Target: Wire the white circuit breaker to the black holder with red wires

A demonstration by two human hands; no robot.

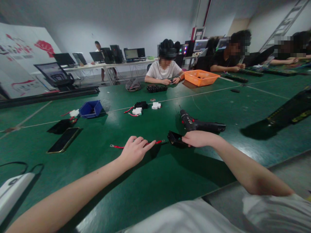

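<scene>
Head view: on the green tabletop (150, 184), a black cordless drill (201, 125) lies on its side, bit pointing away from the wearer. Just on the near side of the drill and left of its handle is an open black plastic housing (173, 138), pinched at its right end between the closed thumb and fingers of the right hand (195, 139). Farther left of the drill, the left hand (136, 150) lies over a red cable (159, 141) with metal ring lugs at its ends, fingers loosely curled and index finger reaching along it; whether they clasp it cannot be told. Beyond the cable, left of the drill, sit two white modules, the nearer (137, 111) beside a red lead, the other (156, 105) apart, with a black block (141, 105) near them. Well left of the drill are a blue bin (87, 110) and a smartphone (63, 140). Past the drill, on the far side, stands an orange basket (201, 79), beside a seated co-worker (164, 71) in a white shirt.
</scene>
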